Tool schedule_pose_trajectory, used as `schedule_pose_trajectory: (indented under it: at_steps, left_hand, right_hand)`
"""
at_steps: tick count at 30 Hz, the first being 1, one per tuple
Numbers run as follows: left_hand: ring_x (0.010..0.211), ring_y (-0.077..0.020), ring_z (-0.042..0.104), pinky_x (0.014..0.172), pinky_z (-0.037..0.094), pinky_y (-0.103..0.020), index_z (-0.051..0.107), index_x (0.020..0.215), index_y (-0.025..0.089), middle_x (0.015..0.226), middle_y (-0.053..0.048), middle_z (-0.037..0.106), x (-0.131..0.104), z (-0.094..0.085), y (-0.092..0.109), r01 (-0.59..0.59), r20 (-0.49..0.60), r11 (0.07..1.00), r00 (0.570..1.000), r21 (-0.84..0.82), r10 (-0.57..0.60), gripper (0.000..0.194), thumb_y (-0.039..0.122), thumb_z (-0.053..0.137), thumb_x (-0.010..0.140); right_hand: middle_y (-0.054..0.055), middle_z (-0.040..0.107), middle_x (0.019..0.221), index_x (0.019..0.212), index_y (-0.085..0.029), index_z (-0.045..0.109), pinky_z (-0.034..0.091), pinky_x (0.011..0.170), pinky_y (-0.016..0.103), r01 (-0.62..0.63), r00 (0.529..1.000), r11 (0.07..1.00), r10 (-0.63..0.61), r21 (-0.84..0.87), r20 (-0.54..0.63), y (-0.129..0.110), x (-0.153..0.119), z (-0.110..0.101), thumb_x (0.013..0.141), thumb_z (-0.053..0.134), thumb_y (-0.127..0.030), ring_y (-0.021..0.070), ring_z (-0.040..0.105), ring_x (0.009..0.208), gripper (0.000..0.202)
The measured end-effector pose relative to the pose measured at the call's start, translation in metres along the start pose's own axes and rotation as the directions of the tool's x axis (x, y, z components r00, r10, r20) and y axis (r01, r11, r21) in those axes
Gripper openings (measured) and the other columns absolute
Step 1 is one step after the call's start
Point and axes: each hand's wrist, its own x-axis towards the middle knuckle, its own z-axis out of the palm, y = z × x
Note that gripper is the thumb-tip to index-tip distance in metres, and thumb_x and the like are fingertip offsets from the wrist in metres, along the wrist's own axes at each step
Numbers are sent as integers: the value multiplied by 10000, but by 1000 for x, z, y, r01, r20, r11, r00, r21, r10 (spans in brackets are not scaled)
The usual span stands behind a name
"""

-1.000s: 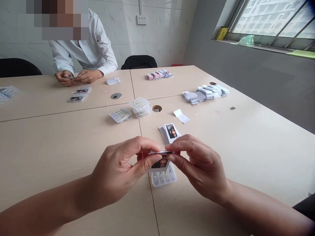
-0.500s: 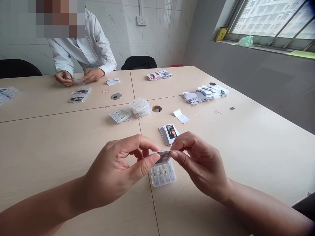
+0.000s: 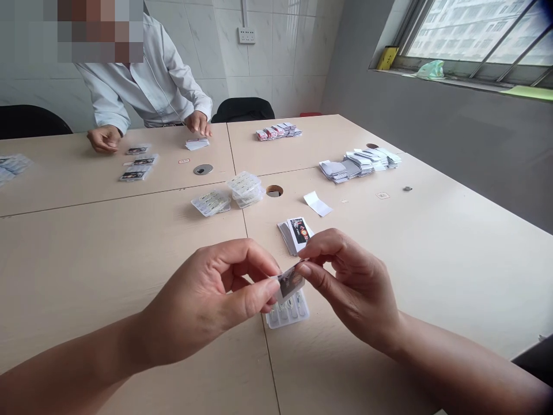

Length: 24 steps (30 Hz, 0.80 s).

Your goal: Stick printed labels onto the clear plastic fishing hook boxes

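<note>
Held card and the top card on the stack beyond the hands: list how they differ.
The held card is pinched in the air between the left hand and right hand; the top card rests on the stack. The held card tilts, fingertips covering its ends; the top card lies face up. Both are white with a dark printed panel.

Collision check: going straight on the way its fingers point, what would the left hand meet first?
Past the printed card that the left hand pinches, likely the right hand, at its thumb and index fingertips on the card's other end. One view leaves depth unclear.
</note>
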Motion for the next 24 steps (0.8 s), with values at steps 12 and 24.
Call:
schedule_pose_trajectory:
  at_steps: [12,24]
  left_hand:
    - [830,-104,709,738,575,-160,691,922,244,913,26,739,-2,7,-11,-267,-89,903,946,336,312,153,101,643,905]
    - [843,-133,735,763,601,-191,690,975,248,913,6,757,-3,6,-6,-397,-39,739,868,545,496,217,57,675,872]
  right_hand:
    - [-42,617,711,828,-210,577,477,528,179,5,999,997,-2,-74,46,-4,-2,6,913,674,-128,78,567,627,153]
    - [-3,657,688,792,-192,632,580,598,236,-190,977,968,171,161,125,-8,-3,8,926,689,-261,115,639,639,161]
